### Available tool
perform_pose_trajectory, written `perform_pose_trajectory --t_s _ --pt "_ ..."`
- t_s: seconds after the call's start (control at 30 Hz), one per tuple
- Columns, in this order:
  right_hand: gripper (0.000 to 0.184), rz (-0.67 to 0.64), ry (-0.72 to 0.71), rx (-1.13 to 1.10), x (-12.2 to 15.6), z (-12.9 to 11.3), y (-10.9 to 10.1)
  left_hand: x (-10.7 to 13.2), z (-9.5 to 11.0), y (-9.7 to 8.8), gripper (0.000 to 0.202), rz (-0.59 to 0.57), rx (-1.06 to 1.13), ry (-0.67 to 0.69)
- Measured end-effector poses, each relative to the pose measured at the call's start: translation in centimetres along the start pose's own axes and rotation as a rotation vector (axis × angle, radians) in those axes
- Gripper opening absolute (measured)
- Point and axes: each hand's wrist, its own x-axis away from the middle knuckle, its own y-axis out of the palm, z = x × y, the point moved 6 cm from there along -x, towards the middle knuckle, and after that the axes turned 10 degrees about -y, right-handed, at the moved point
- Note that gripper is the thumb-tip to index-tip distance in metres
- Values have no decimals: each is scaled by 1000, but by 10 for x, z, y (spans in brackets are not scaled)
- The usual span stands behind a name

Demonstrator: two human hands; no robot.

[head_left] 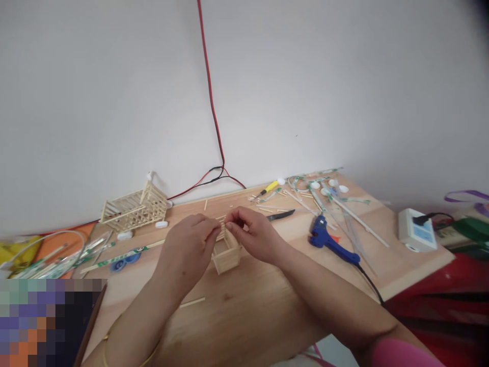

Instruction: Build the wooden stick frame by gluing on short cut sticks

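Observation:
Both hands meet over a small open box of thin wooden sticks (226,254) standing on the wooden board (267,300). My left hand (190,244) pinches at the box's top edge from the left. My right hand (255,232) pinches the same top edge from the right, fingertips pressed together on a short stick there. The fingertips of the two hands almost touch. A loose stick (192,302) lies on the board near my left forearm.
A larger stick-built cage (133,207) lies at the back left. A blue glue gun (331,240) with its cord lies to the right, beside long sticks and white caps. A dark knife (280,215), a yellow tool (268,188), a white power adapter (417,229), red and black wires on the wall.

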Motion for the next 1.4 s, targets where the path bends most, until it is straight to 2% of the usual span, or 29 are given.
perform_pose_trajectory --t_s 0.07,0.13,0.23,0.27,0.33,0.43,0.53,0.63,0.73,0.8,0.9,0.97,1.0,1.1,1.17,1.27,1.4 --pt "6 -16 -37 18 -2 -2 -7 -1 0 2 21 -26 -24 -16" --pt "9 32 -54 51 -1 -4 -28 -1 -2 1 21 -35 -39 -34" --pt "15 187 -8 227 16 -6 -80 -1 -7 -5 23 -18 -36 -40" --pt "15 193 21 315 27 -4 -97 0 -9 -6 24 -14 -30 -30" --pt "16 134 149 468 56 6 -127 0 -11 -9 27 -13 -15 -3" --pt "18 -7 413 723 112 36 -157 -3 -13 -10 28 -16 1 15" --pt "39 -100 549 920 155 67 -165 -7 -16 -11 27 -15 -5 7" --pt "45 -123 546 975 169 87 -158 -9 -21 -12 25 -11 -11 -21" --pt "45 -70 529 1043 164 85 -155 -9 -24 -14 24 14 1 -33" --pt "45 41 495 1049 157 68 -159 -8 -20 -14 23 14 24 -3" --pt "40 274 395 889 143 33 -164 -7 -14 -9 20 -13 26 15" --pt "25 407 423 591 133 21 -162 -8 -13 -7 19 -28 17 -6" --pt "21 427 448 361 127 21 -156 -8 -13 -6 19 -34 17 -14" --pt "28 398 498 -349 107 23 -127 -8 -14 -5 20 -31 39 -17" --pt "28 385 531 -633 96 23 -113 -8 -16 -7 21 -8 61 -11" --pt "26 351 564 -805 84 20 -101 -6 -15 -12 20 38 108 0" --pt "22 251 520 -851 69 8 -90 -1 -7 -24 18 64 294 -44"
